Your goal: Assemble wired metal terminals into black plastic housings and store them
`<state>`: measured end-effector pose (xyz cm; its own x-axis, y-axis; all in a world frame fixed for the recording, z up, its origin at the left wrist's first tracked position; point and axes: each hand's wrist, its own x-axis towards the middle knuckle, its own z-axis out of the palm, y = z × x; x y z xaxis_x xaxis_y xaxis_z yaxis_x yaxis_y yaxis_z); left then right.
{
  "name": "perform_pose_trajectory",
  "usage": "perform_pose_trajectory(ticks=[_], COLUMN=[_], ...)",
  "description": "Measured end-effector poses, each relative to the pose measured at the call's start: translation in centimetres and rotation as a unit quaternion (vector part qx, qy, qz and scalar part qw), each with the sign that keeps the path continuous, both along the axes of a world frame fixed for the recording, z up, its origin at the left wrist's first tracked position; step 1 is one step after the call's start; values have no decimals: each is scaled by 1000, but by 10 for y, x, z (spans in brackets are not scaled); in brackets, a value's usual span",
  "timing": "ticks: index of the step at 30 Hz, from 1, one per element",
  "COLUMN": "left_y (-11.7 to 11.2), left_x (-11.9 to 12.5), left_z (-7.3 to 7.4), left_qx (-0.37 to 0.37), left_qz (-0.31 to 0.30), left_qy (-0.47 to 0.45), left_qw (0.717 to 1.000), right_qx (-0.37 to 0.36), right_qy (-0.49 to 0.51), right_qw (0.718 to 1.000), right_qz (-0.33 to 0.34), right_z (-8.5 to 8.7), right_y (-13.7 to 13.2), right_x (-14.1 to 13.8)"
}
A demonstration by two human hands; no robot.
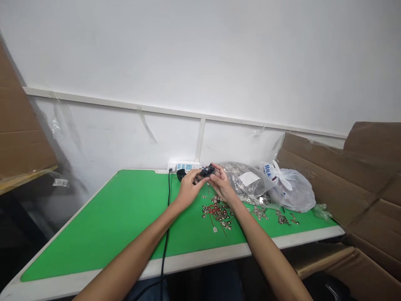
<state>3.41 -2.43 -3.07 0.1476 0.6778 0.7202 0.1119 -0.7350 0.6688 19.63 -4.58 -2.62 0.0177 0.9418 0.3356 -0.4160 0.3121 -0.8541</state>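
Note:
Above the far part of the green table mat, both hands hold a small, dark, glossy black object [207, 171] whose exact kind I cannot make out. My left hand [189, 186] grips it from the left, the thumb pointing toward it. From the right, my right hand [222, 183] pinches it, fingers raised behind. Just left of my left hand is a rounded black piece [181, 174]; whether it joins the held object is hidden. Below my right hand lies a loose pile of small metal parts with red wires [216, 210].
A white power strip [184, 166] stands at the wall, its black cable [167, 234] running over the green mat [125, 225]. Clear bags of parts [247, 179] and a tied white bag [293, 190] lie right. Cardboard [332, 175] borders that side. Smaller metal clusters [282, 218] lie nearby.

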Motion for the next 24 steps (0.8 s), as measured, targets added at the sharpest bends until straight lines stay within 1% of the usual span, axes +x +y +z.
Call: perform_pose_trajectory(ticks=[3, 7, 12, 14, 16, 17, 20, 21, 23, 24], left_y=[2, 5, 6, 5, 3, 3, 6, 9, 17, 22], left_x=[-1, -3, -3, -3, -3, -3, -8, -10, -17, -20], left_z=[4, 5, 7, 10, 13, 15, 22, 24, 28, 30], left_qx=[-25, -59, -75, -81, -90, -96, -134, -156, -197, -214], left_qz=[-7, -30, -19, -27, -48, -56, -50, -40, -19, -11], left_qy=[6, 14, 25, 8, -36, -60, -145, -187, -283, -325], left_qw=[1000, 998, 997, 996, 994, 992, 979, 969, 938, 921], right_qx=[-16, -33, -52, -57, -60, -65, -91, -97, -92, -90], right_qy=[-5, -12, -24, -49, -99, -127, -188, -199, -236, -274], right_qw=[1000, 999, 998, 996, 992, 989, 978, 974, 967, 957], right_qz=[-4, -20, -33, -39, -45, -36, 28, 43, 36, 37], right_z=[0, -4, -7, -7, -8, -7, -3, 0, 8, 12], right_y=[2, 7, 10, 11, 13, 13, 12, 11, 7, 4], right_x=[0, 1, 3, 3, 2, 3, 12, 18, 36, 46])
